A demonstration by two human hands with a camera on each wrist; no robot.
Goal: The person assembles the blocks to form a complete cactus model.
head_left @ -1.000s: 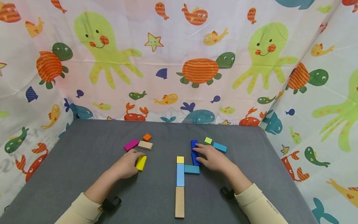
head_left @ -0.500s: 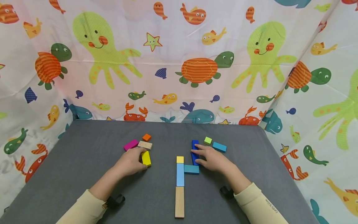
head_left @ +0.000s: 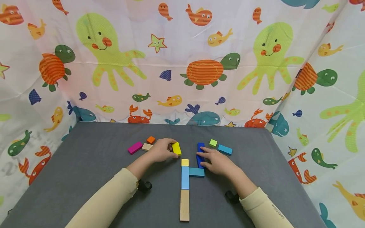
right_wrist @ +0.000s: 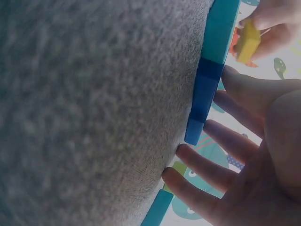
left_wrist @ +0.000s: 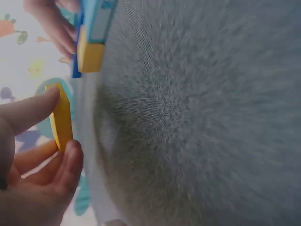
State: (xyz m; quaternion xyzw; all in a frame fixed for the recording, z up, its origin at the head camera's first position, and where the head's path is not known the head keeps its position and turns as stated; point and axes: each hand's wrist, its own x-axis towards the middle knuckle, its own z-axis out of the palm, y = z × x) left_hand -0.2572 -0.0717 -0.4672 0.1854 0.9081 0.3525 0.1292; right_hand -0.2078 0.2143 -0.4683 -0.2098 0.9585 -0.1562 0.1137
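Note:
My left hand (head_left: 161, 150) pinches a yellow block (head_left: 176, 148) between thumb and fingers. In the left wrist view that yellow block (left_wrist: 61, 117) is held tilted, off the grey surface. Below it in the head view, a yellow cube (head_left: 185, 162), a light blue block (head_left: 185, 178) and a long wooden block (head_left: 184, 205) form a line. A teal block (head_left: 196, 172) juts right from the light blue one. My right hand (head_left: 217, 161) touches two dark blue blocks (head_left: 201, 146) set end to end; its fingers look fairly straight in the right wrist view.
To the left lie a magenta block (head_left: 135, 148), an orange cube (head_left: 150, 140) and a small wooden block (head_left: 146, 147), partly behind my left hand. At right are a green cube (head_left: 213, 143) and another teal block (head_left: 225, 149). A patterned curtain (head_left: 171, 47) hangs behind the table.
Gripping the yellow block, my left hand has carried it from the left pile rightward to behind the yellow cube. The dark blue blocks have come into line under my nearly still right hand.

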